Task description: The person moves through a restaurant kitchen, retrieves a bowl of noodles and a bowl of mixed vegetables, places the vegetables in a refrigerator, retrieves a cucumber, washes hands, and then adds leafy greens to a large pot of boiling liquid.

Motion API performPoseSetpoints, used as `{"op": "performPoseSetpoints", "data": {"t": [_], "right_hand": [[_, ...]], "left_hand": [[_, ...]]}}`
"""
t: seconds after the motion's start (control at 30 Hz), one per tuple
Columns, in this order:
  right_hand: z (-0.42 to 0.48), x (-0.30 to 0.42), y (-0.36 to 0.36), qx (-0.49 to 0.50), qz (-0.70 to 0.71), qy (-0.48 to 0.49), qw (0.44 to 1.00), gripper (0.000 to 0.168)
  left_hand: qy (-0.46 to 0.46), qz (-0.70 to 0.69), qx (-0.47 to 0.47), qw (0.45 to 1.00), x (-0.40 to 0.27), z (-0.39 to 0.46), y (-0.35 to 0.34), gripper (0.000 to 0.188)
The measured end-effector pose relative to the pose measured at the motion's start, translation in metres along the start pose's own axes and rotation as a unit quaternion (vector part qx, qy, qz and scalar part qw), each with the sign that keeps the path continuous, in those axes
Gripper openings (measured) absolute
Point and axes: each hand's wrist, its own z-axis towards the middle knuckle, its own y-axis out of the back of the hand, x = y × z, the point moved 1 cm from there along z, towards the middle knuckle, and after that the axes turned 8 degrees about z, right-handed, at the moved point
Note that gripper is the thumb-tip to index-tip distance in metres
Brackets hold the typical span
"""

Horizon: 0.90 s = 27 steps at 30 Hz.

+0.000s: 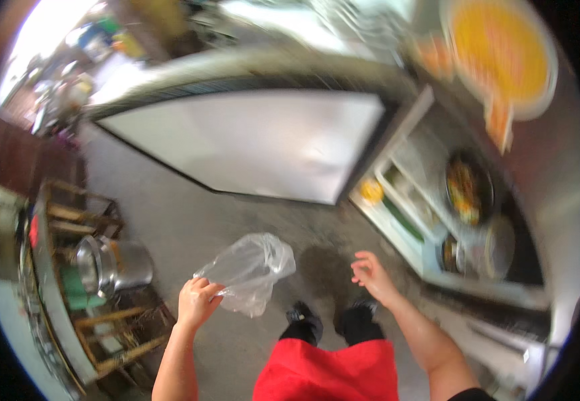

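Observation:
A clear plastic bag hangs from my left hand, its top edge pinched between thumb and fingers. Any contents are too blurred to tell. My right hand is empty, fingers apart and slightly curled, to the right of the bag. Beyond both hands a metal-faced door stands swung out from an under-counter refrigerator. Inside the refrigerator, a dark bowl of food sits on a shelf, with a yellow-orange round thing near the front edge.
On the counter at upper right lies a round container of yellow food, with orange pieces beside it. A steel pot rests on a wooden rack at left. Concrete floor shows between rack and refrigerator.

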Motion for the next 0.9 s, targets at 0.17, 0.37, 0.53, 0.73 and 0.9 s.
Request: {"op": "performPoseSetpoints", "data": {"t": [0.17, 0.37, 0.53, 0.73, 0.9], "right_hand": [[0.0, 0.187, -0.112, 0.079, -0.212, 0.278, 0.934, 0.032], [0.054, 0.376, -0.26, 0.0, -0.43, 0.585, 0.687, 0.029], [0.154, 0.403, -0.289, -0.045, -0.652, 0.326, 0.683, 0.046], [0.149, 0.393, -0.316, -0.105, -0.65, 0.206, 0.724, 0.052], [0.144, 0.42, -0.453, 0.051, -0.783, 0.153, 0.601, 0.042]], "left_hand": [[0.176, 0.02, -0.119, 0.977, 0.061, -0.083, 0.126, 0.015], [0.302, 0.044, -0.207, 0.929, 0.154, -0.132, 0.224, 0.015], [0.295, 0.015, -0.257, 0.92, 0.28, -0.177, 0.26, 0.015], [0.286, 0.041, -0.309, 0.906, 0.414, -0.175, 0.342, 0.015], [0.251, 0.095, -0.368, 0.89, 0.503, -0.128, 0.421, 0.015]]}}
